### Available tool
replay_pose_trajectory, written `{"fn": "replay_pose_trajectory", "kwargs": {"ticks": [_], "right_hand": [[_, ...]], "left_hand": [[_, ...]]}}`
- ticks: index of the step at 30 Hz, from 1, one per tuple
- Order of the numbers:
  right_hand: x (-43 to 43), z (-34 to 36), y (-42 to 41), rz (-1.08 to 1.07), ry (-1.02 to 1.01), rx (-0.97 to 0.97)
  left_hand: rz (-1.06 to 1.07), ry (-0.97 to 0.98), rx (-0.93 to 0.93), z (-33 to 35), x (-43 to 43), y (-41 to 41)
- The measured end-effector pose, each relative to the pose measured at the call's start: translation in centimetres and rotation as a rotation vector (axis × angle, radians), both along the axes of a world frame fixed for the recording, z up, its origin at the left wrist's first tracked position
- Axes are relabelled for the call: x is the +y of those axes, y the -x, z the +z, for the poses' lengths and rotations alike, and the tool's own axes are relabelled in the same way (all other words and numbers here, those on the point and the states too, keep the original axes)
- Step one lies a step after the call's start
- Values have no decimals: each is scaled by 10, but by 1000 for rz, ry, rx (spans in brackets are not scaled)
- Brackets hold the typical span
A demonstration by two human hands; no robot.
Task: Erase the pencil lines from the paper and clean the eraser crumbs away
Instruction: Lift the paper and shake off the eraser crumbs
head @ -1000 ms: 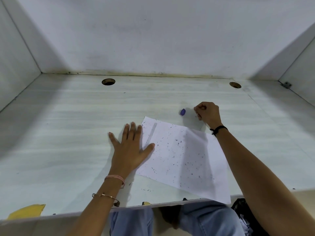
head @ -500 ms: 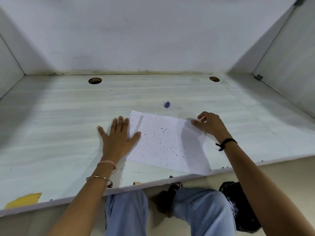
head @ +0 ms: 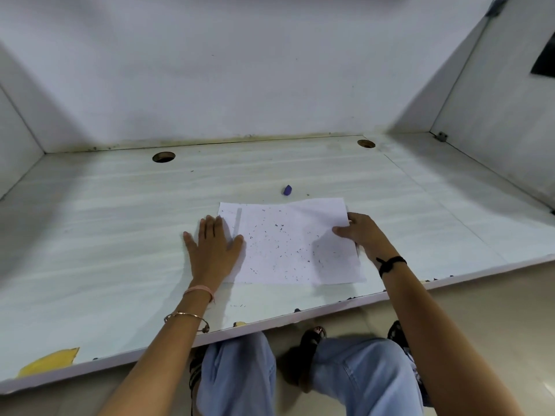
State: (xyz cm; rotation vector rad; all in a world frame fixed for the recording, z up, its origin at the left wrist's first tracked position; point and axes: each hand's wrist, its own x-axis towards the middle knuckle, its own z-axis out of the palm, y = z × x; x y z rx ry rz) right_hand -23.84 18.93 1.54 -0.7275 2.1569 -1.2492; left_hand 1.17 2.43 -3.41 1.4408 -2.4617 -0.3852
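White paper [head: 294,244], likely light, floppy; left hand [head: 213,247] flat pressing left edge, right hand [head: 360,232] pinching right edge, best hold.

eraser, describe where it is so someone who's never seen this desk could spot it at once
Start at the pale desk boxed in by white walls, and find the white paper near its front edge. Just beyond the paper's far edge lies the eraser. It is a small purple lump, far bigger than the dark crumbs.
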Motion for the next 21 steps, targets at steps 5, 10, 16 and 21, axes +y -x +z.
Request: {"fn": "replay_pose_trajectory", "kwargs": {"ticks": [5, 10, 16, 21], "right_hand": [[4, -3, 4, -62, 211, -111], [10, -1, 26, -76, 242, -171], [13, 12, 45, -112, 314, -102], [18, 25, 46, -154, 455, 51]], "left_hand": [[-8, -193, 466, 4, -8, 4], [43, -681, 938, 24, -5, 20], [-4, -681, 1098, 46, -2, 46], [-71, -532, 1181, 62, 15, 63]]}}
